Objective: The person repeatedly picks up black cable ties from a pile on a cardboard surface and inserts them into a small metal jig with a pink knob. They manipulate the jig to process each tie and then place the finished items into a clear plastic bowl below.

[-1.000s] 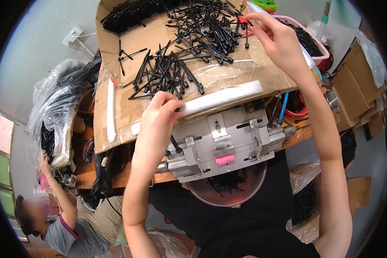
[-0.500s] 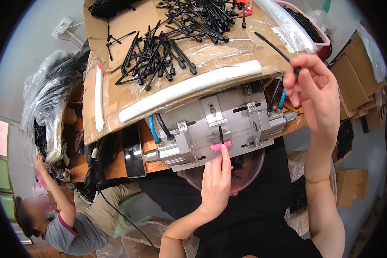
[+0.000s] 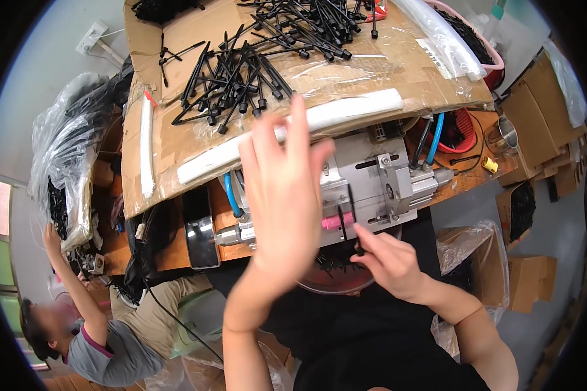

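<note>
My left hand (image 3: 282, 195) reaches up over the machine, its fingers apart, with nothing seen in it. Its index fingertip is close to the near edge of a pile of black plastic rods with knobbed ends (image 3: 241, 94). In a pinch, my right hand (image 3: 392, 266) holds one such black rod (image 3: 352, 205) by its knobbed end, the thin end pointing up. Just left of it, another black rod (image 3: 342, 220) rests at a pink block (image 3: 331, 223) in the middle of a metal clamping machine (image 3: 365, 179). My left hand hides the machine's left part.
The pile lies on a cardboard sheet (image 3: 398, 78) with white foam strips. Below the machine is a reddish bowl (image 3: 365, 285) with black pieces. A phone (image 3: 202, 241) lies at the left, a red basket (image 3: 466, 130) at the right. A co-worker (image 3: 111, 345) sits at left.
My left hand has left the pink block and risen toward the pile, opening. My right hand has come down from the upper right to the block with its black rod.
</note>
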Motion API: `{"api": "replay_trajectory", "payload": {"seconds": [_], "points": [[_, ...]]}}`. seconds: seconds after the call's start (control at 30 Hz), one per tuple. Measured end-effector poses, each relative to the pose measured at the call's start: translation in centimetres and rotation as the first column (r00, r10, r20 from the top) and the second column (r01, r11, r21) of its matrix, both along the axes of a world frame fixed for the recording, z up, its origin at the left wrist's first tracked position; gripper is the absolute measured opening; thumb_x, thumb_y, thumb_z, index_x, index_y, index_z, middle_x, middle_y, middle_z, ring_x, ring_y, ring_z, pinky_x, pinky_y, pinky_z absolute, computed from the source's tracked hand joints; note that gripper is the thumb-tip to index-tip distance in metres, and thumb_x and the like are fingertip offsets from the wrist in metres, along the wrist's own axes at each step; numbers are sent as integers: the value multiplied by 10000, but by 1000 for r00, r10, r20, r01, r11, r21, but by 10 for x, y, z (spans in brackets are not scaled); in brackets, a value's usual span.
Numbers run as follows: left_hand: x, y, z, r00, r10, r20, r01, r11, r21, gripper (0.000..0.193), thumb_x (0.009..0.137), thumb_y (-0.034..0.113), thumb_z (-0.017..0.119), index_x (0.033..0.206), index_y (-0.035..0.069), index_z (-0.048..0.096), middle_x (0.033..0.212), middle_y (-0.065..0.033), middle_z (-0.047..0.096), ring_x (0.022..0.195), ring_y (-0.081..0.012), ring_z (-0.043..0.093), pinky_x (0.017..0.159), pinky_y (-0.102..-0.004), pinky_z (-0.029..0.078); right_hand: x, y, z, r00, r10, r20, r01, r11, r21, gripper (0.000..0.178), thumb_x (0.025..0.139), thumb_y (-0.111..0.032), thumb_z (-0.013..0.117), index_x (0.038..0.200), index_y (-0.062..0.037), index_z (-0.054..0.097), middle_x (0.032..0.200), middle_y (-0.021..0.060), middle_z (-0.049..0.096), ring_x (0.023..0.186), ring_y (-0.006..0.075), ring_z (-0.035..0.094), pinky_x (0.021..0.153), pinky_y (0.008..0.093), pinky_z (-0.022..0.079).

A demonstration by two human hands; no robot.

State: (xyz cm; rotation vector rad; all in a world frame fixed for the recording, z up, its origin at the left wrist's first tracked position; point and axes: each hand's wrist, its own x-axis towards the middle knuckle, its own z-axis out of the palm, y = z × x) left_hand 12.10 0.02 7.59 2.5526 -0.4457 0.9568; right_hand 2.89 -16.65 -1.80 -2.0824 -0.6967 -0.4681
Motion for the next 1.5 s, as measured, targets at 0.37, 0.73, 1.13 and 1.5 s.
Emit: {"api": "replay_trajectory", "payload": {"seconds": [0.37,0.73,1.13,1.5], "points": [[-16,14,2,987,-142,-69,127,974,-185,213,762,-47,695,955,39,661,890,-106,610,859,-280,573,762,-365,470,5,6,-1,999,-2,-38,-3,991,-135,636,738,-104,802,1314,17,559,783,90,627,685,213,619,569,312,495],[-113,-18,-86,914,-75,-398,99,994,40,694,739,-45,620,1404,-89,426,990,-105,537,879,-238,527,797,-345,476,3,-23,35,972,-130,-194,144,988,57,449,799,-61,768,1224,-3,634,915,87,723,570,85,543,484,217,414],[-22,21,0,967,-181,-179,197,977,76,460,802,-23,646,1253,-22,559,993,-164,557,916,-293,532,810,-414,462,85,-2,90,968,-178,175,185,982,-23,252,789,-46,756,1012,-18,641,714,82,577,648,238,569,563,344,449],[115,33,39,898,-109,-427,144,988,49,166,809,95,722,927,-20,697,778,-144,683,675,-229,645,683,-353,518,213,-6,142,953,74,-294,-193,895,-403,136,834,-93,601,932,-16,656,741,133,643,698,233,621,649,349,478]]}}
